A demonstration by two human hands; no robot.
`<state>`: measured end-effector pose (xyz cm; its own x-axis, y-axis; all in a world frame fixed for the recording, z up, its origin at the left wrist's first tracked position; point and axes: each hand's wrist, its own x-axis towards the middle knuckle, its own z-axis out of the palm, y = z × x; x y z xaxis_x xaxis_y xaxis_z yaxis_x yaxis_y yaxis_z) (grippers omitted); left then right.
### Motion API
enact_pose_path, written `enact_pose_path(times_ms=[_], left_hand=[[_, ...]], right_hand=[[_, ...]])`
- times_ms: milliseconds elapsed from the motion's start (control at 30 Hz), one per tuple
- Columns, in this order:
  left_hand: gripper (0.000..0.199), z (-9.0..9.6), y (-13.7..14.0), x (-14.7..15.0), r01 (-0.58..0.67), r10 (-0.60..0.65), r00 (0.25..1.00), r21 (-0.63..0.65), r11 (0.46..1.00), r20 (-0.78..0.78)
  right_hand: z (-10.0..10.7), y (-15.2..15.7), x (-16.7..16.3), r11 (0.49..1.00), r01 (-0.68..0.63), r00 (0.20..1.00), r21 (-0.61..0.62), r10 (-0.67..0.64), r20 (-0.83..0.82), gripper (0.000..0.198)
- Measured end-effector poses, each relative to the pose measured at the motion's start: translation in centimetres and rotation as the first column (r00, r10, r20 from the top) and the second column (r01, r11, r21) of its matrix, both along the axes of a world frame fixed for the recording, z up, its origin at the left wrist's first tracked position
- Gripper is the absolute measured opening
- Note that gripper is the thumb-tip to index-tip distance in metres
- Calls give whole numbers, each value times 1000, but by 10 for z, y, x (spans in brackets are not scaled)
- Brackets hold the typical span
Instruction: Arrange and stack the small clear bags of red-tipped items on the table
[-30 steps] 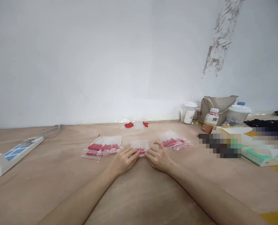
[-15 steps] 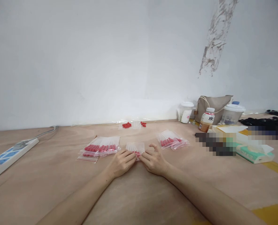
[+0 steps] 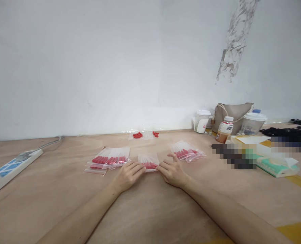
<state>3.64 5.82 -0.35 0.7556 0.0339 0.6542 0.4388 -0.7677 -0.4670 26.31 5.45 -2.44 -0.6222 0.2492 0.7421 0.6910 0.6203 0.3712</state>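
Between my hands lies a small clear zip bag [image 3: 148, 158] holding several white sticks with red ends, its near edge towards me. My left hand [image 3: 130, 174] has its fingers closed at the bag's near left corner. At the near right corner, my right hand [image 3: 172, 172] pinches the bag, its index finger raised and bent. To the left rests a pile of similar filled bags [image 3: 111, 158], partly overlapping. A smaller pile of filled bags [image 3: 186, 151] is just beyond my right hand.
Small red pieces [image 3: 137, 135] lie on clear plastic by the wall. A power strip [image 3: 18, 164] stands at the left. On the right are a lidded cup [image 3: 202, 122], a drink bottle [image 3: 224, 129], a grey bag [image 3: 238, 113] and a green tissue pack [image 3: 276, 165].
My hands have moved slightly apart along the bag's near edge, the right one shifting right. More of the red ends now shows between them.
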Motion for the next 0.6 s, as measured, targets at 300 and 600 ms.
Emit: enact_pose_path(times_ms=[300,600], left_hand=[[22,-5,1,-5,-101,102,995,-44,994,12],[14,5,4,-15,-43,190,932,-429,902,308]], right_hand=[[-2,5,6,999,32,999,-26,-33,-12,27],[22,8,60,923,224,967,-313,-251,-50,17]])
